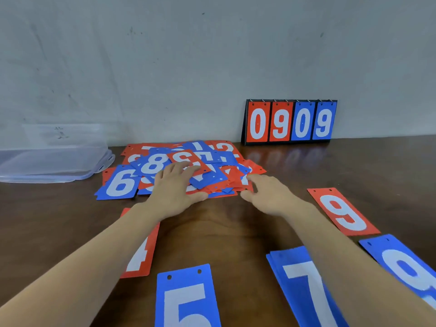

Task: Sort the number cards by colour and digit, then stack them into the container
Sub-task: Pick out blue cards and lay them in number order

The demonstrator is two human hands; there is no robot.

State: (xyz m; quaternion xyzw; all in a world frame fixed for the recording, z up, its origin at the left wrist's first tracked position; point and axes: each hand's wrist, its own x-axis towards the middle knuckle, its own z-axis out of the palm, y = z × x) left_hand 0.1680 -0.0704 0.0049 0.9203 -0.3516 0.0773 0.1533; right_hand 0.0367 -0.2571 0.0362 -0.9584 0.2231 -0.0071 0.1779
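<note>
A dark brown wooden table (pixel 224 227) is seen from above, set against a scuffed grey wall (pixel 165 55). At the middle of the table, a loose pile of red and blue number cards (pixel 219 159) with white digits is heaped; a blue 6 card (pixel 119 182) lies at its left edge and a blue 8 card (pixel 153 162) is on top.

The left hand (pixel 174 187) is laid flat on the near side of the pile, its fingers straight and spread, with nothing gripped. The right hand (pixel 269 197) is placed at the pile's right near corner, with thumb and fingers apart and the card edges between them; whether a card is pinched cannot be told.

Nearer the viewer, single cards are laid out apart from the pile. A red 4 card (pixel 141 256) is partly hidden under the left forearm. To the right of it come a blue 5 card (pixel 186 298) and a blue 7 card (pixel 299 279) with a second blue edge showing beneath it. A blue 9 card (pixel 405 265) is at the far right, and a red 9 card (pixel 342 212) lies just beyond it.

A clear plastic container (pixel 52 159) is placed at the far left, near the pile. A black flip scoreboard (pixel 290 122) showing 0 9 in red and 0 9 in blue is stood against the wall.
</note>
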